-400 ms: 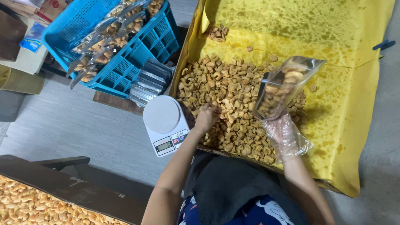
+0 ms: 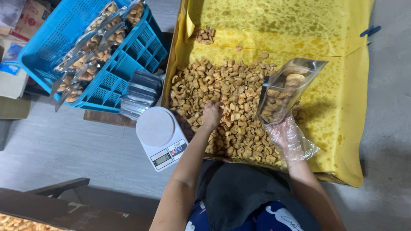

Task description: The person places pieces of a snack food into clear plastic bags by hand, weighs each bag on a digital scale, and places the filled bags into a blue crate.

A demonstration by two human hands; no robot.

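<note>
The bare left hand (image 2: pixel 211 114) curls closed on golden fried snack pieces (image 2: pixel 227 107); right of it, the gloved right hand (image 2: pixel 287 139) grips a clear plastic pouch (image 2: pixel 286 89) (mouth tilted far-right).

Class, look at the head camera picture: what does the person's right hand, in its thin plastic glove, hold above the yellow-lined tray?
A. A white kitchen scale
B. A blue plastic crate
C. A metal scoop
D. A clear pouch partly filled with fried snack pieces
D: the gloved right hand grips a clear pouch with snack pieces inside, while the white scale sits untouched beside the tray.
</note>
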